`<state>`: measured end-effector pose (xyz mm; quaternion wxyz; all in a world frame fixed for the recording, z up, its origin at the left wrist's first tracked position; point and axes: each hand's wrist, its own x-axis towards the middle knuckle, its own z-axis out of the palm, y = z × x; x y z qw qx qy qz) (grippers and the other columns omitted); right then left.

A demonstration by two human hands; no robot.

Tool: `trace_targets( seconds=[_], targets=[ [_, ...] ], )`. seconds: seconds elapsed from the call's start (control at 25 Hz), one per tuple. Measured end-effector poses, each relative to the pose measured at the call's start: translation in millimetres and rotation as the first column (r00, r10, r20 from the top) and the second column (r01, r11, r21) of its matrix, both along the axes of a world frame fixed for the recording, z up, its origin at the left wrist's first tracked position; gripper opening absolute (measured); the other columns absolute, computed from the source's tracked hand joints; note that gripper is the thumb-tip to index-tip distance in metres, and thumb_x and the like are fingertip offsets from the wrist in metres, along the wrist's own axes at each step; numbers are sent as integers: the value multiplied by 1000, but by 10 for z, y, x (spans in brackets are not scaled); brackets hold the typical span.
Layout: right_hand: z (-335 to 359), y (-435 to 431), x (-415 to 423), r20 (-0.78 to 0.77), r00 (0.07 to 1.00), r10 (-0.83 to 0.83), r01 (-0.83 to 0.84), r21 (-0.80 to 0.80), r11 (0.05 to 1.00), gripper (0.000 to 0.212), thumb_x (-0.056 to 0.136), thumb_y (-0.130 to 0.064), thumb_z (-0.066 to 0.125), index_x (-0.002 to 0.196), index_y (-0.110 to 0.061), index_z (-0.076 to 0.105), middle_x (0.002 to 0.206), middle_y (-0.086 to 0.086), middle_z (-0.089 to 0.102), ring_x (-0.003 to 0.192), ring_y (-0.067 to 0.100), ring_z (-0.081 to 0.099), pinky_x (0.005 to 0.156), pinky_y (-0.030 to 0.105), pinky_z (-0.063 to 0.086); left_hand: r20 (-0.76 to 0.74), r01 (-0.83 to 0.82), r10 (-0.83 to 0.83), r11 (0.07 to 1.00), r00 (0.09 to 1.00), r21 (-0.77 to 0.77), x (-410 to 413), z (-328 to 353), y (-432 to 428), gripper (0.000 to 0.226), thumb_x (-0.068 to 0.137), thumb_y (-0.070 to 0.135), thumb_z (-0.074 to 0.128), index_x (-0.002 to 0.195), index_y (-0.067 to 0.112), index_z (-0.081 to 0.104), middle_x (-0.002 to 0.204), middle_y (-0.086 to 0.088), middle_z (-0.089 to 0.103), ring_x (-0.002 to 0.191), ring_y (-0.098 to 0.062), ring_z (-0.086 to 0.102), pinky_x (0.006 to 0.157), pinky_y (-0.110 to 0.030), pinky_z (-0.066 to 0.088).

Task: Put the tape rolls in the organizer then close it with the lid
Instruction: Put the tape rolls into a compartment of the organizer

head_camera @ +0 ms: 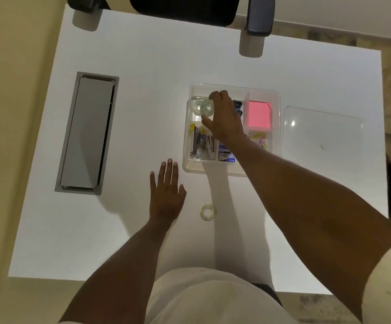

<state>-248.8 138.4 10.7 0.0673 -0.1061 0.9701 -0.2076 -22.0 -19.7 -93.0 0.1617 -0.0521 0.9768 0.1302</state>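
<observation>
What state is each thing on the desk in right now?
organizer: open, lid off
lid: flat on desk, right of organizer
right hand: holding tape roll over far-left compartment
loose tape roll: flat on desk, untouched
left hand: open, flat on desk

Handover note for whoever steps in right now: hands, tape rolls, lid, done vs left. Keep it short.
Right hand: over the organizer, fingers on a tape roll at its far-left compartment; another roll seems to lie there already.
Left hand: flat on the desk, empty.
Loose roll: on the desk, near side of the organizer, between the arms.
Lid: off, on the desk to the organizer's right.
Done: one roll apparently in, one going in.
Left: release this roll, add the loose one, fit the lid.
</observation>
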Motion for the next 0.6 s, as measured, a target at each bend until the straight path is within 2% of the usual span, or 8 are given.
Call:
trace_targets(
  seconds=[0.12,0.24,0.4,0.6],
  targets=[
    [-109,-221,-286,18,1000,23,-27,272,962,52,87,-46,70,121,-10,56,118,11,62,113,31,57,96,43,44,-28,-8,8,1000,1000,-2,11,-55,20,70,107,40,29,168,16,7,177,-5,1,165,-26,0,132,-58,13],
    [-252,-382,-430,83,996,-14,-22,412,911,59,85,-54,69,122,-9,56,119,11,64,116,31,57,99,43,42,-39,-18,18,1000,999,-5,12,-95,30,70,106,40,30,168,16,8,177,-5,2,165,-25,2,131,-58,14],
    [-392,-482,-472,63,997,-39,4,474,881,59,81,-53,74,118,-10,59,114,10,67,113,30,59,98,42,42,-41,-26,26,1000,999,1,7,-124,21,71,106,40,31,168,17,7,178,-4,1,165,-24,2,132,-57,14],
    [-334,-471,-405,30,999,-38,21,438,899,53,84,-45,74,120,-9,58,114,11,66,113,31,60,99,43,43,-19,-24,24,1000,1000,-4,-4,-92,19,70,106,41,31,168,17,10,177,-4,4,165,-25,4,132,-57,14]
  ],
)
